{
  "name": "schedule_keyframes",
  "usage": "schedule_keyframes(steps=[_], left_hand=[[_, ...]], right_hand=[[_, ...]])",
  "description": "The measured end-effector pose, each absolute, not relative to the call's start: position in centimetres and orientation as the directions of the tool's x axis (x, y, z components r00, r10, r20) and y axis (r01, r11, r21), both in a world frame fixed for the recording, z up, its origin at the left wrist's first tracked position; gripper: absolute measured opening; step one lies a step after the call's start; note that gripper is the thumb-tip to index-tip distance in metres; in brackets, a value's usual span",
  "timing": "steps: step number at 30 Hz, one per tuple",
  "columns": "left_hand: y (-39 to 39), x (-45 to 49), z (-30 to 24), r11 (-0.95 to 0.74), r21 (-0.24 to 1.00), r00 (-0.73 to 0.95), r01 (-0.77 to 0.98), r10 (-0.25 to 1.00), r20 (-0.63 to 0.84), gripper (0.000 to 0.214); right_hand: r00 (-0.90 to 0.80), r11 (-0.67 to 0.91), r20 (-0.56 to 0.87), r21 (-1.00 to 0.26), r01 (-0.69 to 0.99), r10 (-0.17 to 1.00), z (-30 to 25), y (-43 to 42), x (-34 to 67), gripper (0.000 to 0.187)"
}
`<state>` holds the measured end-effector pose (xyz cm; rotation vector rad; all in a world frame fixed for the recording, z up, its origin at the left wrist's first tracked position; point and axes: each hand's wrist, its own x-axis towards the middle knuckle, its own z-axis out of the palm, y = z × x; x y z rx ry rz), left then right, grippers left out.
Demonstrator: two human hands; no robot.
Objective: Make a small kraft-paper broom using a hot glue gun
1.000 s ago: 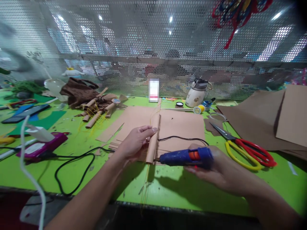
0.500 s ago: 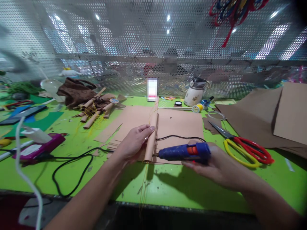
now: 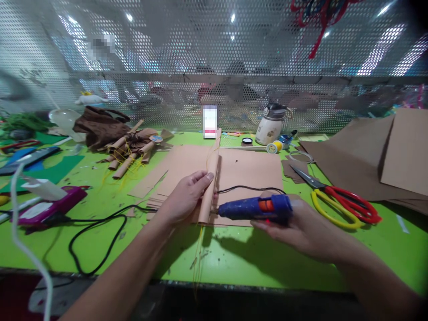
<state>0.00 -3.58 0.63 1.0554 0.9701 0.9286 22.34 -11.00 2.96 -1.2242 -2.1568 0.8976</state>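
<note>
My left hand [image 3: 188, 195] grips a rolled tan paper tube [image 3: 211, 189] near its lower half, thumb on top. Yellow thread [image 3: 199, 243] trails out of the tube's near end and over the table edge. A blue glue gun [image 3: 254, 208] is held in my right hand [image 3: 301, 229], its nozzle pointing left at the tube's lower right side. Whether the tip touches the paper I cannot tell. Under the tube lie tan paper sheets [image 3: 256, 167], crossed by a black cord.
Scissors [image 3: 327, 191] with red and yellow handles lie at right, beside dark brown sheets [image 3: 354, 151]. Finished-looking paper rolls [image 3: 123, 165] and a brown cloth bag [image 3: 100, 127] sit at left. A purple power strip [image 3: 53, 207], phone [image 3: 210, 121], bottle [image 3: 270, 125] and thread spool [image 3: 274, 147] are around.
The glue gun's nozzle has moved slightly up along the tube's right side. Fingertips of my left hand now show on the tube's right. The whole view has shifted a little.
</note>
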Motion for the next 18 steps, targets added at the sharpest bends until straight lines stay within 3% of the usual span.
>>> schedule_keyframes(steps=[9, 18], left_hand=[[-3.72, 0.20, 1.19, 0.251, 0.956, 0.215, -0.152, 0.952, -0.216, 0.022], [-3.80, 0.27, 1.47, 0.283, 0.943, 0.236, -0.173, 0.942, -0.239, 0.025]], right_hand=[[-0.447, 0.362, 0.091, -0.736, 0.572, 0.890, 2.82, -10.96, 22.21, 0.026], [-0.437, 0.380, 0.122, -0.727, 0.572, 0.891, 2.41, -10.75, 22.27, 0.023]])
